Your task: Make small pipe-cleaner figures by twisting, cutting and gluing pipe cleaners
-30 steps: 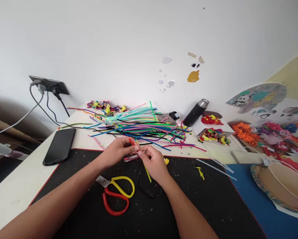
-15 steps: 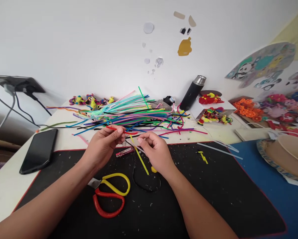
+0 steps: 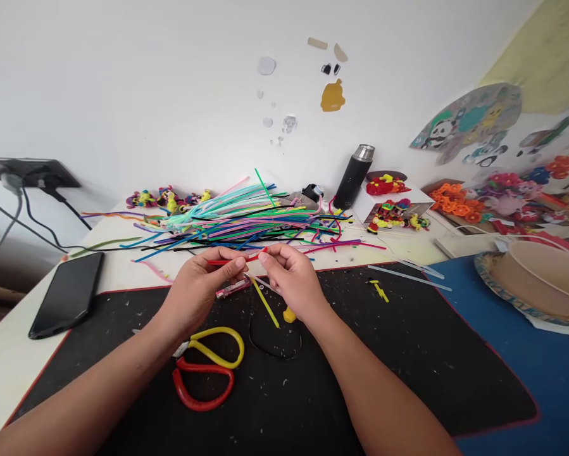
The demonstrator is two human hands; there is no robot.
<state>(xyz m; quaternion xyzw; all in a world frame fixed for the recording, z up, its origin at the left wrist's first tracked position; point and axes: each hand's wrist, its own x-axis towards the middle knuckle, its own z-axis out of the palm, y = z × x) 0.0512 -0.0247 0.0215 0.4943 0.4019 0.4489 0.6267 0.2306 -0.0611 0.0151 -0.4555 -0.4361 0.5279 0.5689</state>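
Note:
Between thumb and fingers my left hand (image 3: 212, 278) pinches a red pipe cleaner (image 3: 253, 257). My right hand (image 3: 291, 275) is closed on that pipe cleaner's other end, so it spans the short gap between both hands. Just below them a yellow pipe cleaner (image 3: 266, 305) lies slanted on the black mat (image 3: 383, 361). Beside my left fingertips is a pink lighter (image 3: 232, 288), partly covered. A small yellow piece (image 3: 289, 315) sits under my right hand. Scissors (image 3: 206, 367) with one yellow and one red handle lie near my left forearm, which hides much of their blades.
Behind my hands lies a big heap of coloured pipe cleaners (image 3: 246, 218). A black phone (image 3: 67, 294) rests at left. A black flask (image 3: 355, 177) stands by the wall. Clear sticks (image 3: 410, 277), a twisted yellow piece (image 3: 380, 291) and a round brown container (image 3: 545, 278) are at right.
My right hand has moved up and left to meet the red pipe cleaner and now pinches its end. My left hand keeps its hold. The whole view has shifted slightly.

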